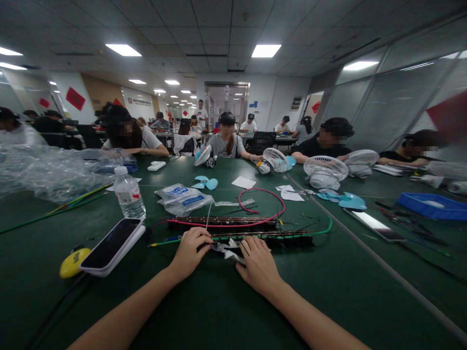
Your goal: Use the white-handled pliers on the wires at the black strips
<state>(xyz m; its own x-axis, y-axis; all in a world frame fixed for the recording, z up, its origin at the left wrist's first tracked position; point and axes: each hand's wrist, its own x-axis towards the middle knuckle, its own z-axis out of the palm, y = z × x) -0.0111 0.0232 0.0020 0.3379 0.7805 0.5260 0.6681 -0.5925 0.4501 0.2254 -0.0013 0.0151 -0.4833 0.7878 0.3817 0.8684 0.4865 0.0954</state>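
Note:
Two long dark bars with copper-coloured rows lie side by side on the green table. A red cable [219, 224] runs along the far bar [255, 222] and loops up behind it. Along the near bar [284, 236] lies a green cable [324, 231]. My left hand [191, 252] is closed at the near bar's front edge; what its fingertips pinch is hidden. A thin white strip [209, 216] stands up just behind them. My right hand [258, 265] has its fingers curled over a crumpled white wrapper [230, 254] against the near bar.
Left of my hands are a phone [113, 243], a yellow tape measure [75, 262] and a water bottle [128, 194]. Plastic bags [186, 199], blue fan blades [205, 183] and fans [326, 170] lie beyond. A blue tray [434, 206] sits right. Co-workers sit across the table.

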